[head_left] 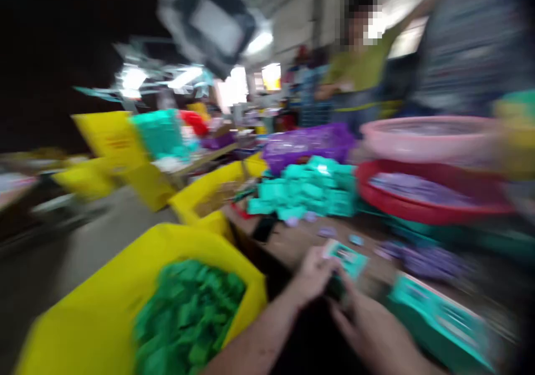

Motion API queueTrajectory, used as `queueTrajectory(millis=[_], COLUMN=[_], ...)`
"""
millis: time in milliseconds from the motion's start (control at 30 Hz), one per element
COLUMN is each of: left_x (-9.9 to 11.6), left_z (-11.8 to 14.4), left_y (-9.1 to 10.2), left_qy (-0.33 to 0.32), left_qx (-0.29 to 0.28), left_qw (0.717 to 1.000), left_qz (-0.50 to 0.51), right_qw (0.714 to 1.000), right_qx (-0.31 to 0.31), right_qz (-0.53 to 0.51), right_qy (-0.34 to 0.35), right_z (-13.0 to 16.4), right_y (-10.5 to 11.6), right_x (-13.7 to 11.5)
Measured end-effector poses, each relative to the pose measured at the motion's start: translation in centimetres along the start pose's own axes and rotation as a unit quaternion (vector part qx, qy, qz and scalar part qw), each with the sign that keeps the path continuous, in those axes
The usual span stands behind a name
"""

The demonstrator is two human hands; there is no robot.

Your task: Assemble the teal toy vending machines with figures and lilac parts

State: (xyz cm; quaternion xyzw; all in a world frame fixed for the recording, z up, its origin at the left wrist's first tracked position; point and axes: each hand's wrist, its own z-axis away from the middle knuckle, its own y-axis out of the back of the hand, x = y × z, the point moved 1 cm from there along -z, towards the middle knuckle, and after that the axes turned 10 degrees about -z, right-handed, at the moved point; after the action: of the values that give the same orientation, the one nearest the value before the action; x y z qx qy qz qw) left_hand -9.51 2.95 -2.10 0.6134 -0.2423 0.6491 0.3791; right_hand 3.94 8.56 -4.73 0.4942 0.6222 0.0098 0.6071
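While the view is smearing badly, these lines are keeping only to what can be made out.

Left hand: the left hand (311, 277) is reaching in from the lower left, its fingers pinching the near edge of a small teal packet (346, 257).

Right hand: the right hand (368, 327) is lying just below and right of the packet, fingers curling toward its underside; whether they are actually pressing on it I cannot tell through the blur.

Packet's place: it is being held just above the brown worktable (301, 241), near the front edge, between both hands.

Surroundings: a heap of teal packets (309, 191) is sitting further back, loose purple pieces (426, 261) are lying to the right, and a teal box (438, 313) is resting beside the right hand. A yellow bin of green packets (188, 313) is standing to the left. Red (418, 210) and pink (418, 141) basins are stacking up behind. Another person in a yellow-green top (359, 66) is standing beyond the table.

Risk: with the head swinging and the pinch sitting only on an edge, I am judging that the packet could be slipping free and dropping among the purple pieces or off the table front.
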Motion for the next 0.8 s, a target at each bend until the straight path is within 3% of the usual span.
queueTrajectory(millis=[67, 133, 200, 267, 300, 367, 433, 467, 533, 600, 700, 800], left_x=[-1.2, -2.3, -2.7, -2.1, -1.4, 0.5, 2.8, 3.9, 5.6, 6.6, 6.6, 5.9], left_z=[-1.5, -3.7, -4.8, -4.2, -3.3, -0.9, 1.3, 2.2, 3.0, 3.1, 3.0, 3.7], left_y=[0.2, 0.2, 0.5, 1.1, 1.5, 1.6, 0.7, 0.0, -1.3, -2.3, -2.9, -3.4], left_qy=[-0.016, -0.024, -0.039, -0.070, -0.103, -0.202, -0.312, -0.357, -0.416, -0.452, -0.459, -0.452], left_qx=[-0.027, -0.041, -0.034, -0.001, 0.013, -0.016, -0.133, -0.194, -0.269, -0.285, -0.270, -0.210], left_qw=[0.999, 0.997, 0.994, 0.989, 0.984, 0.958, 0.895, 0.854, 0.793, 0.766, 0.759, 0.765], left_qz=[-0.028, -0.060, -0.098, -0.131, -0.147, -0.203, -0.289, -0.325, -0.354, -0.357, -0.375, -0.408], right_qw=[0.993, 0.992, 0.996, 0.972, 0.935, 0.820, 0.723, 0.699, 0.686, 0.685, 0.691, 0.713], right_qx=[-0.049, -0.059, -0.004, 0.068, 0.093, 0.118, 0.131, 0.138, 0.146, 0.139, 0.122, 0.126], right_qz=[0.079, 0.072, -0.010, -0.197, -0.320, -0.545, -0.667, -0.691, -0.702, -0.702, -0.699, -0.678], right_qy=[-0.074, -0.087, -0.093, -0.107, -0.117, -0.127, -0.125, -0.121, -0.125, -0.132, -0.137, -0.123], right_z=[0.4, -0.5, -0.9, 0.0, 0.7, 2.2, 3.4, 3.7, 4.1, 4.2, 4.3, 4.4], right_y=[1.1, 2.0, 3.3, 4.4, 4.9, 5.7, 6.6, 7.0, 7.8, 8.2, 8.0, 7.6], right_x=[-1.0, -1.4, -1.4, -1.4, -1.4, -1.5, -1.7, -1.8, -2.0, -2.3, -2.5, -2.5])
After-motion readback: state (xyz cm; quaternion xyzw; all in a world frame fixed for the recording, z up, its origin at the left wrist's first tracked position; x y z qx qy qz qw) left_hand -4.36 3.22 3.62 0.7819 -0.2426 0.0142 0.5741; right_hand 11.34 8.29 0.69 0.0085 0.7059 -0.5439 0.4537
